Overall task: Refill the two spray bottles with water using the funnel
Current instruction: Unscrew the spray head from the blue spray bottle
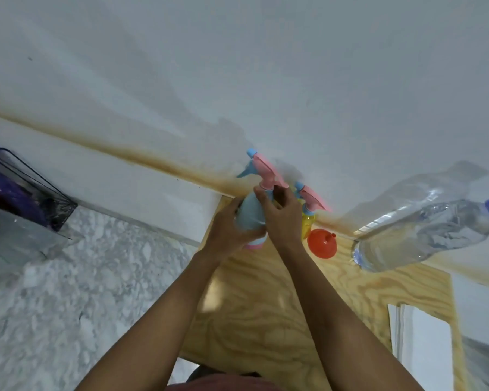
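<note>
Both hands are clamped on the blue bottle (251, 214): the left hand (230, 230) wraps its body from the side, and the right hand (277, 213) pinches the neck collar just under the pink sprayer (267, 172). The bottle is held slightly tilted above the wooden board (266, 306), near the board's far edge by the wall (237, 66). Judged from the grip, the head is about to be unscrewed; it is still seated.

The yellow bottle (307, 224) stands just right of the blue one, head on. The funnel (321, 243) lies on the board just beside the yellow bottle, unused. The water bottle (424, 235), capped and partly full, lies tipped further right of it.

Handling assessment: the blue bottle appears to be thin plastic and probably light, so it may flex if squeezed hard. The body is the sound holding point; the collar is the place to turn, not the trigger. The smooth wall could slip in a wet palm.

Pose: both forearms reach forward and converge, wrists slightly bent, right fingers (261, 194) curled over the collar.
</note>
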`<state>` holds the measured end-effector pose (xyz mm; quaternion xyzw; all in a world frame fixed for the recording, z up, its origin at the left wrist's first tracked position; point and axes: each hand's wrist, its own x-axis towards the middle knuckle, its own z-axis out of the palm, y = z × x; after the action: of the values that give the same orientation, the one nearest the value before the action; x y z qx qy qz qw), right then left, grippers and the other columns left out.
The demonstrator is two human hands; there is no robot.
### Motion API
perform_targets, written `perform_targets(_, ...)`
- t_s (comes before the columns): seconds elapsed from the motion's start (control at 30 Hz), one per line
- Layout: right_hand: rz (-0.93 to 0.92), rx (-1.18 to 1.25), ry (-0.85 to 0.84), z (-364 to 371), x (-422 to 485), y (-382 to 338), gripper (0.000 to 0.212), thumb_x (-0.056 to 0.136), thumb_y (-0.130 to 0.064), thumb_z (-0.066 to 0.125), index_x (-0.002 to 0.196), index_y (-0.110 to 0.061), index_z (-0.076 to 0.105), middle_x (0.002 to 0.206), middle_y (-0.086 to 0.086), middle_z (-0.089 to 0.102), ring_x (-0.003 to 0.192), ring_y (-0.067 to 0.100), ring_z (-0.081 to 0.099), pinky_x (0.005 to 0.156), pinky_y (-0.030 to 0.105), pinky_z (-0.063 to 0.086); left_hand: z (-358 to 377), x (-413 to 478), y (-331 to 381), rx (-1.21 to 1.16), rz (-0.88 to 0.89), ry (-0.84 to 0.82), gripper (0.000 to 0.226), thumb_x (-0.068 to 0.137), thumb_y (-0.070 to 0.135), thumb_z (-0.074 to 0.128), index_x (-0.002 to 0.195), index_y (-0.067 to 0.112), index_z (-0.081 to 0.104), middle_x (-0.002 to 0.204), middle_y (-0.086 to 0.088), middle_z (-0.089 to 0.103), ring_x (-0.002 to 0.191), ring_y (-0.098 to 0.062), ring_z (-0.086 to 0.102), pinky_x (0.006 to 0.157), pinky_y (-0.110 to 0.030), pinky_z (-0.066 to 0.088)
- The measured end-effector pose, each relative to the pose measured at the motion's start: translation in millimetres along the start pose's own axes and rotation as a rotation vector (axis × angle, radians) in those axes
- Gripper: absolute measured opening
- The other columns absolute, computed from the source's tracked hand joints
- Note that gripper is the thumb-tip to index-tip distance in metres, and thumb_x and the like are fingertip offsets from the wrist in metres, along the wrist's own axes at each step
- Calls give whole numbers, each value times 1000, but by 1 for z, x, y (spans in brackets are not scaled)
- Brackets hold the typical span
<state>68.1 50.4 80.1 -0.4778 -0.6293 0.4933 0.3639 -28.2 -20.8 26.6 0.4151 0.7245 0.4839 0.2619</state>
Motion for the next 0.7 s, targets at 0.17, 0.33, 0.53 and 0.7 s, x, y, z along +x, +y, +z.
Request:
perform_targets(0.17, -57, 42, 24, -18, -17, -20, 42, 85, -43, 73, 114, -13, 69, 106, -2, 73, 99, 9, 69, 82, 28, 59, -11, -15, 29, -11, 100, -47, 73, 60, 53, 86, 123, 34, 54, 111, 16, 64, 95, 3, 63, 76, -14, 55)
perform_targets(0.33, -90, 52, 32, -35, -29, -39, 31, 87, -33, 74, 106, -9, 73, 93, -2, 74, 83, 6, 69, 75, 28, 59, -10, -34, 51, -128, 150, -51, 78, 69, 38, 88, 136, 19, 54, 119, 5, 68, 99, -11, 66, 78, -21, 58)
perform_targets(0.53, -61, 164, -31, -58, -40, -56, 22, 86, -30, 77, 98, -11, 75, 87, 4, 76, 82, 21, 73, 77, 44, 62, -2, -46, 68, -235, 188, -116, 86, 69, 52, 82, 141, 18, 50, 126, 3, 66, 112, -17, 66, 88, -40, 60)
perform_targets(0.7, -16, 194, -82, -71, -44, -63, 19, 86, -30, 77, 96, -13, 76, 83, 0, 76, 78, 14, 72, 75, 36, 62, -5, -49, 77, -336, 107, -220, 81, 71, 43, 84, 142, 22, 49, 126, 1, 66, 116, -24, 65, 91, -43, 59)
